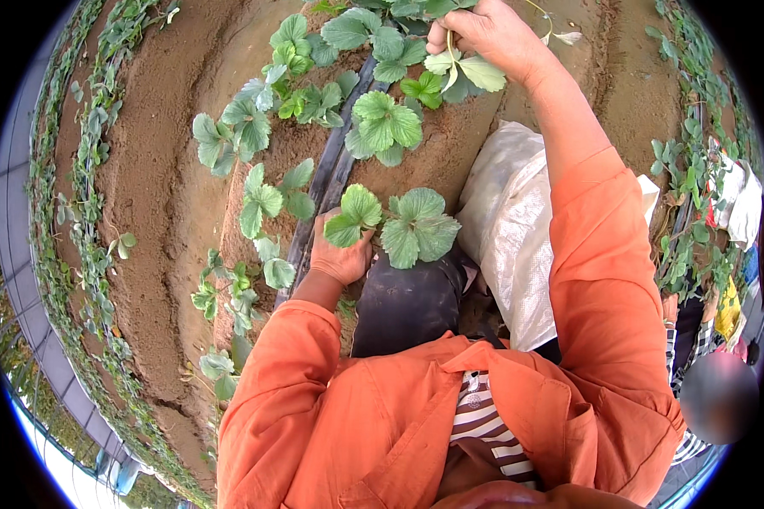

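My right hand (481, 36) is raised at the top, closed on a picked strawberry stem whose pale leaves (471, 70) hang below the fingers. A thin runner trails off to the right of that hand. Down by my knee, my left hand (340, 252) reaches in at the base of a strawberry plant (420, 227). Its leaves cover my left fingers, so their grip is hidden. More strawberry plants (385, 120) grow along the ridge beyond, on both sides of a black drip tape (335, 161).
A white woven sack (511, 220) stands against my right side, beside my dark-trousered knee (406, 299). Sandy furrows (157, 212) run between the rows. On the far right, another person (696, 331) is among a plant row, near white and yellow bags.
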Motion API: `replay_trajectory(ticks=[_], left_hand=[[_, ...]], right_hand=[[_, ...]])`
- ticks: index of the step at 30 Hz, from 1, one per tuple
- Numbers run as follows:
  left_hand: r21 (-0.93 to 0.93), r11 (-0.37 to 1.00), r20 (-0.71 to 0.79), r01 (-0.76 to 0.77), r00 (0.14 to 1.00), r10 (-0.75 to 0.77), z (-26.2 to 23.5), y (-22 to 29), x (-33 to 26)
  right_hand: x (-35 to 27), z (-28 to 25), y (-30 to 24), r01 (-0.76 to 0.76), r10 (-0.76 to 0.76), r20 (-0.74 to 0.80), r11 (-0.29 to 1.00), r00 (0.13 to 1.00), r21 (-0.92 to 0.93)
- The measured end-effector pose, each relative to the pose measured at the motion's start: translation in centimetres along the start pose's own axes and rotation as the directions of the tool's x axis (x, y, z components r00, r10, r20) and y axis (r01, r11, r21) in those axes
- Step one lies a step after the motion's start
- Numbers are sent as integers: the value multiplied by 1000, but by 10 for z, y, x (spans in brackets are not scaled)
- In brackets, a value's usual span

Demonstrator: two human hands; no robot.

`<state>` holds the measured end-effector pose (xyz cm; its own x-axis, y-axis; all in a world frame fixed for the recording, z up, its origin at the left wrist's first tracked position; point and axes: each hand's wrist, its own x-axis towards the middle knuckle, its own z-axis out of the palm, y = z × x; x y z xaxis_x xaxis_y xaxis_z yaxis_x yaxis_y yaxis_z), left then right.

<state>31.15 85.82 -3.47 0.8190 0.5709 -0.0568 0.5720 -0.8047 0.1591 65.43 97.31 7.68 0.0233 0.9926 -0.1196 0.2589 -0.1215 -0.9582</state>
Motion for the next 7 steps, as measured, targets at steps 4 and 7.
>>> replay_trajectory(ticks=[4, 7], left_hand=[[-26, 1000, -22, -6, 1000, 6, 6, -2, -1], [-50, 999, 20, 1, 1000, 0, 5, -2, 0]], right_hand=[[14, 45, -43, 345, -234, 309, 859, 922, -377], [29, 77, -33, 346, -101, 370, 634, 924, -692]])
